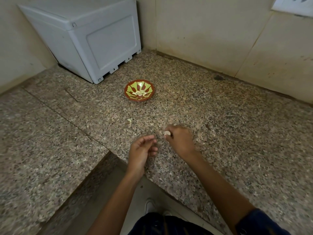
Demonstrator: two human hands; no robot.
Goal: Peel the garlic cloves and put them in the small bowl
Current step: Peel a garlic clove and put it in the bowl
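Garlic clove (167, 132) pinched in right hand (179, 141), left hand (141, 150) loosely curled, empty

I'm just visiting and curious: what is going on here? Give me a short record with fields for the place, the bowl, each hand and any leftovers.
place: speckled stone counter in a corner, grey box at the back
small bowl: red and green, holds several peeled garlic cloves
right hand: pinches a garlic clove above the counter
left hand: fingers loosely curled, holding nothing that shows
leftovers: pale scrap on the counter between bowl and hands
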